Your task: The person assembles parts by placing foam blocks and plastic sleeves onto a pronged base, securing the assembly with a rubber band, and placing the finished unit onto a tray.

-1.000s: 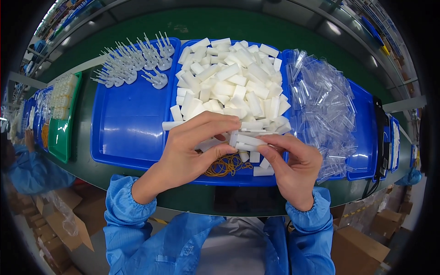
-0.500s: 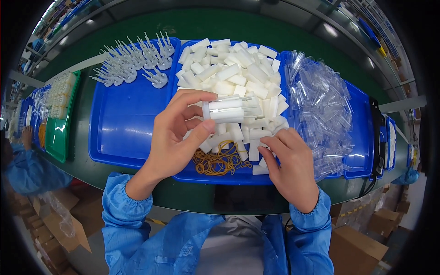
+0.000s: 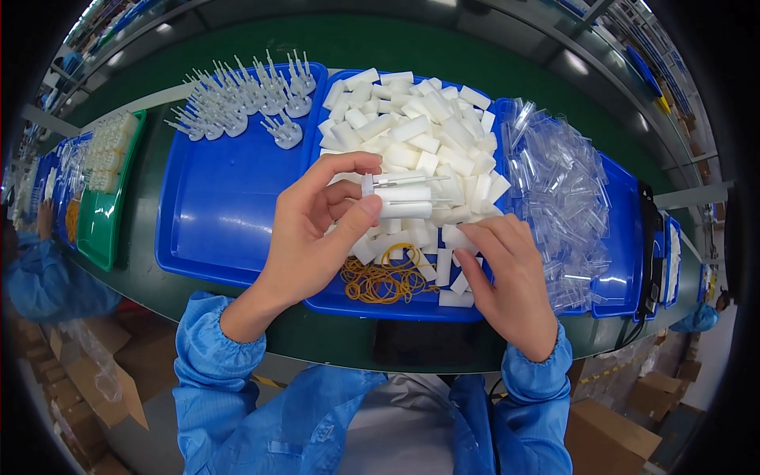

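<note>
Carefully, beyond the rubber bands (image 3: 372, 281), the curled left hand (image 3: 313, 226) pinches a pronged holder (image 3: 367, 187) bearing white cylinders (image 3: 405, 209); right of them, the nearly closed right hand (image 3: 509, 273) grips a white piece (image 3: 454, 237).

no readable text, no legible labels, numbers or signs

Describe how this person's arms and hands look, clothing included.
The left sleeve and right sleeve are shiny, wrinkled blue fabric, ending in snug, gathered cuffs. The left hand and right hand are bare: no gloves, rings or watch show.
</note>
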### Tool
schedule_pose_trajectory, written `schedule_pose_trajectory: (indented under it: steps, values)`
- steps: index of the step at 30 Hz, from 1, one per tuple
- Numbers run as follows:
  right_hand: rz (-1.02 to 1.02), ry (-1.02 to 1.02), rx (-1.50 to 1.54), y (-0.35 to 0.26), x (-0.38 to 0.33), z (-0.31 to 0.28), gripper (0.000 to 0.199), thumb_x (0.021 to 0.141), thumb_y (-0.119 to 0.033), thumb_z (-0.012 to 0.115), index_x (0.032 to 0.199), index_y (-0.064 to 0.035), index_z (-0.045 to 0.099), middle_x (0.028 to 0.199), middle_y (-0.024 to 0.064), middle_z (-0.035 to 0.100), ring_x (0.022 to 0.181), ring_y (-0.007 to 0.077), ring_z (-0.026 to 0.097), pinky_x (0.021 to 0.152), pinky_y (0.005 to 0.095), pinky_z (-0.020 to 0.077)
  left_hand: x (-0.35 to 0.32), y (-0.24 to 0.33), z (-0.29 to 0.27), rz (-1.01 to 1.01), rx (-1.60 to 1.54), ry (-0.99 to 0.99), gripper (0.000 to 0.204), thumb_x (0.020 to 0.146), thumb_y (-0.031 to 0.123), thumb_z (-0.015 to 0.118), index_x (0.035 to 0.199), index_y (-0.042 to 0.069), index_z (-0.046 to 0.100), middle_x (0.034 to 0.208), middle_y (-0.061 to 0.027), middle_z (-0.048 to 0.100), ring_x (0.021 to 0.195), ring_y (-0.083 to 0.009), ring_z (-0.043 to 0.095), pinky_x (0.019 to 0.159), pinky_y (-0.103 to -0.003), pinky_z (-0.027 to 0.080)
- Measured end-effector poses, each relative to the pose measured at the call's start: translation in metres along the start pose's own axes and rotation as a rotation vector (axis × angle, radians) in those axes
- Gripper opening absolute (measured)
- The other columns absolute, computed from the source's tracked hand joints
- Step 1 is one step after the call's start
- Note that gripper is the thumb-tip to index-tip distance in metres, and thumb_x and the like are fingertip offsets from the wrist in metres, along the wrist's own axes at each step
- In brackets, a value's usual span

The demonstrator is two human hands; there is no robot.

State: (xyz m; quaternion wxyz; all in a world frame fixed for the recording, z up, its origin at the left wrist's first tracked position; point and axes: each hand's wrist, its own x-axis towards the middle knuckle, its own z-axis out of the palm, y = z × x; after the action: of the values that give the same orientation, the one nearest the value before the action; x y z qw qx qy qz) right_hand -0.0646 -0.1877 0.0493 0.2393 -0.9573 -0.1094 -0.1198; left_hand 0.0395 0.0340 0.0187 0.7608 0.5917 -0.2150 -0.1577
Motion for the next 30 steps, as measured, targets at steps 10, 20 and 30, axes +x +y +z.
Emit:
schedule_pose_trajectory:
  steps: [10,20,30]
  values:
    - [0.297,0.271,0.846,0.008,-0.013,0.001,0.020,0.092,0.002,0.065,0.112,0.0039,0.068,0.095,0.0110,0.067,0.084,0.0160,0.064,0.075,0.0271,0.0493,-0.002,-0.005,0.001,0.050,0.204,-0.115,0.040,0.085,-0.003,0.072,0.123,0.001,0.061,0.120,-0.0114,0.057,0.102,-0.0184,0.065,0.083,-0.029,0.057]
    - [0.443,0.262,0.893,0.017,-0.013,-0.001,0.022,0.094,-0.007,0.068,0.113,0.0046,0.069,0.093,0.0071,0.068,0.083,0.0094,0.061,0.074,0.0228,0.0494,-0.001,-0.012,0.003,0.120,0.212,-0.142,0.041,0.086,-0.002,0.073,0.125,0.002,0.062,0.126,-0.0115,0.057,0.109,-0.0208,0.064,0.088,-0.031,0.057]
    - [0.479,0.226,0.923,0.020,-0.010,-0.001,0.016,0.094,-0.004,0.068,0.107,0.0049,0.067,0.095,0.0076,0.071,0.085,0.0095,0.064,0.076,0.0233,0.0511,0.000,-0.011,-0.001,0.129,0.268,-0.158,0.040,0.085,0.001,0.075,0.124,0.002,0.064,0.125,-0.0116,0.059,0.106,-0.0204,0.065,0.088,-0.031,0.057]
